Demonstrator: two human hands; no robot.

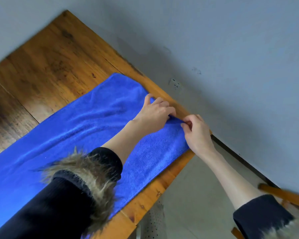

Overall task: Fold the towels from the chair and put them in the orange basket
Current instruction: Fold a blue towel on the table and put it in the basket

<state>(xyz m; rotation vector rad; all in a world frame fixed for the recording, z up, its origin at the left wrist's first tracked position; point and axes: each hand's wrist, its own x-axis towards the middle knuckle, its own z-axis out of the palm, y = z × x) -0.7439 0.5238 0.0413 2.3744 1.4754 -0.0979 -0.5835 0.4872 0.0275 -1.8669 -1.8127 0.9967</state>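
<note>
A blue towel (72,135) lies spread flat on the wooden table (46,62), running from the 8 o'clock corner of the view up toward its far edge at about 1 o'clock. Its near end is cut off by the frame and partly hidden under a dark sleeve with a fur cuff (86,176). Both hands work at the towel's far edge: the left hand (155,116) has its fingers curled onto the cloth (whether they actually grip a fold cannot be told from this angle), and the right hand (197,133), just beside it, pinches a raised ridge of the towel between thumb and forefinger. The right forearm reaches in from 5 o'clock, its sleeve cut off at the frame.

The table's boards are worn and stained, with a lighter rim along the edge nearest the wall. A grey wall (231,40) fills the upper right, carrying a white socket (175,84). At 4 o'clock a wooden frame piece (283,195) shows, blurred, over a pale floor (197,195).
</note>
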